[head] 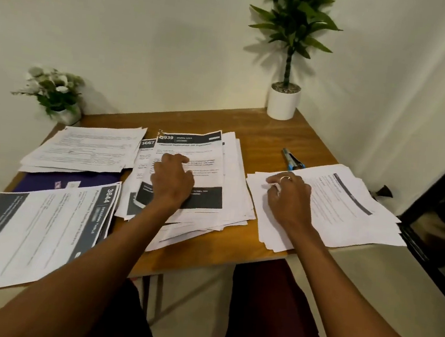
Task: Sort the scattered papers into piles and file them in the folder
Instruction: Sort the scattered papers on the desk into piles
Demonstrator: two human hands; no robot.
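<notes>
Fingers (pixel 179 160) of our left hand (pixel 171 180) lay loosely bent in the head view. They held nothing, and their tips pressed on the sheet headed 939 (pixel 191 144), which topped the centre pile (pixel 233 175). Our right hand (pixel 289 196) rested on the left part of the right pile (pixel 350 207), a ring on one finger. Its fingers were curled down at the paper's edge, and we could not tell whether they pinched a sheet or only touched it.

The centre pile was fanned loosely in the middle of the desk (pixel 272 135), with a sheet marked 3667 (pixel 146 145) peeking out at its left side. The right pile overhung the desk's right edge. At the far left lay another pile (pixel 88 147), and just in front of it the purple folder (pixel 44 185) lay flat and closed. The folder was partly covered by that pile and by the near-left pile (pixel 28 235), whose top sheet read 3644.

A blue and silver stapler-like tool (pixel 293 161) lay just behind the right pile. A tall plant in a white pot (pixel 283 103) stood on the far right corner, and a small flowering plant (pixel 55 94) at the far left corner.
</notes>
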